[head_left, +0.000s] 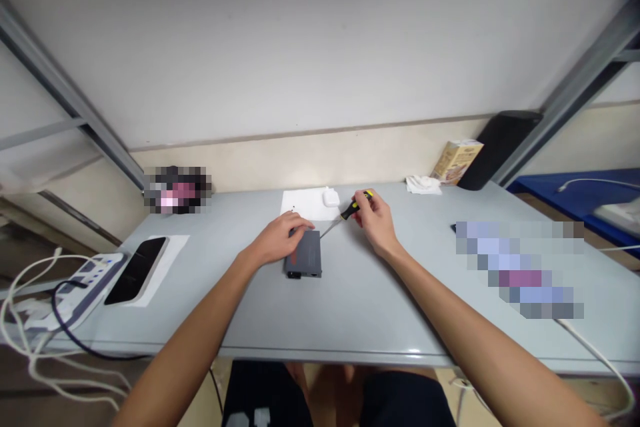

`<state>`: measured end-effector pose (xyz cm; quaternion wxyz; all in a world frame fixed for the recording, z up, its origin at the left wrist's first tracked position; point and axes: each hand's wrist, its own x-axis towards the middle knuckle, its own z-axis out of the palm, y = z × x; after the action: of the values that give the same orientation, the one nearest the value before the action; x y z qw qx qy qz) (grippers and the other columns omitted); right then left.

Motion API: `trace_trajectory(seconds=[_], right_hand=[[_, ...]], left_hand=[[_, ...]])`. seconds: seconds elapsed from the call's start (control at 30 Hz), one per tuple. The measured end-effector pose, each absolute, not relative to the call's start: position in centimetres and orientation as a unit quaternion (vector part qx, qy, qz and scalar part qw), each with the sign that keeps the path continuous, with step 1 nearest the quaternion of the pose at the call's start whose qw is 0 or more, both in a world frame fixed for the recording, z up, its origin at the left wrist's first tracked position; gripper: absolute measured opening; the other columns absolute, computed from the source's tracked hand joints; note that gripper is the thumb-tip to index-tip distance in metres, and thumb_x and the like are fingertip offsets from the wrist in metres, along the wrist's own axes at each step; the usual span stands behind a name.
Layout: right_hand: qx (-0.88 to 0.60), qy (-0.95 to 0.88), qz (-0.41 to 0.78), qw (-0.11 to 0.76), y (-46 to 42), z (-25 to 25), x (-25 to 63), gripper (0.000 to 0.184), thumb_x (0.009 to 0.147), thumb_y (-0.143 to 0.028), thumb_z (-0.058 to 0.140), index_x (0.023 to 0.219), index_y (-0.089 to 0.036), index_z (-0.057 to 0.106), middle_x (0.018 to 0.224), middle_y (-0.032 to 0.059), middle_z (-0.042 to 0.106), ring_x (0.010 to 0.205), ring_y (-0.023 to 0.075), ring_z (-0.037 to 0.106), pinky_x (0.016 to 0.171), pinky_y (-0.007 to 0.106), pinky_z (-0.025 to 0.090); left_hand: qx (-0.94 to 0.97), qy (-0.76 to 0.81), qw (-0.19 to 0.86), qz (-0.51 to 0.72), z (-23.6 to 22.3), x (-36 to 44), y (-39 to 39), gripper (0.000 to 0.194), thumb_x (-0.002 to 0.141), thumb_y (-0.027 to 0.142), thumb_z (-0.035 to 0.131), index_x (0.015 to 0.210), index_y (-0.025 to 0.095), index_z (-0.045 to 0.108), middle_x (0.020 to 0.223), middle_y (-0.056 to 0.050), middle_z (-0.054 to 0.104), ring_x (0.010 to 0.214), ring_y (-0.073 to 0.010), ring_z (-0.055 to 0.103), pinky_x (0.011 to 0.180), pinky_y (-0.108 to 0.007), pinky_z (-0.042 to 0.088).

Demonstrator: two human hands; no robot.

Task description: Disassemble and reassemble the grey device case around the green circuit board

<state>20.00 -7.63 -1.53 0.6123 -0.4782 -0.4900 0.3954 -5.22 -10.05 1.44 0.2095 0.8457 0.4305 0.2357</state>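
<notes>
A small dark grey box with port-like openings on its near side lies flat on the desk. My left hand grips its far left part, fingers curled over the top and far edge. Between the fingers of my right hand is the black and yellow handle of a screwdriver. Its thin metal shaft slants down to the left, and the tip meets the right side of the box, or comes very close. I cannot make out a screw at that spot.
Behind the box lies white paper with a small white case and tiny dark bits. A phone and a power strip with cables sit left. Tissue, a carton and a black speaker-like object stand back right.
</notes>
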Motion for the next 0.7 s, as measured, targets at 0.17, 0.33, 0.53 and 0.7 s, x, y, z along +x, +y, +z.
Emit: trace_trajectory(seconds=[0.17,0.33,0.53,0.7], right_hand=[[-0.477,-0.479,0.397,0.621,-7.85,-1.13,19.75,0.044,0.087,-0.067,0.065,0.081,-0.024,0.061,0.061,-0.0038,0.054,0.053,0.0138,0.050,0.049,0.027,0.037],[-0.475,-0.486,0.401,0.614,-7.81,-1.22,19.68,0.046,0.088,-0.069,0.064,0.082,-0.023,0.061,0.061,-0.0043,0.054,0.054,0.0129,0.051,0.049,0.026,0.036],[-0.478,-0.503,0.387,0.607,-8.12,-0.92,19.62,0.044,0.089,-0.067,0.063,0.082,-0.023,0.062,0.062,-0.0036,0.055,0.056,0.0138,0.052,0.051,0.026,0.037],[-0.469,-0.506,0.388,0.610,-8.30,-0.80,19.58,0.046,0.089,-0.069,0.063,0.085,-0.024,0.062,0.061,-0.0037,0.055,0.055,0.0143,0.052,0.052,0.027,0.038]], left_hand=[[0.849,0.409,0.215,0.257,1.73,-4.55,-10.64,0.025,0.099,0.032,0.058,0.115,0.024,0.075,0.111,-0.010,0.073,0.108,-0.0264,0.063,0.101,-0.045,0.052],[0.851,0.399,0.234,0.250,1.19,-4.35,-10.77,0.025,0.097,0.029,0.061,0.117,0.024,0.074,0.114,-0.010,0.071,0.113,-0.0262,0.063,0.104,-0.043,0.052],[0.842,0.422,0.247,0.230,0.96,-4.63,-10.54,0.026,0.097,0.032,0.061,0.119,0.024,0.075,0.115,-0.009,0.070,0.109,-0.0256,0.065,0.101,-0.042,0.052],[0.844,0.412,0.250,0.235,0.89,-4.59,-10.46,0.026,0.098,0.032,0.061,0.118,0.023,0.074,0.113,-0.009,0.070,0.110,-0.0255,0.064,0.101,-0.041,0.051]])
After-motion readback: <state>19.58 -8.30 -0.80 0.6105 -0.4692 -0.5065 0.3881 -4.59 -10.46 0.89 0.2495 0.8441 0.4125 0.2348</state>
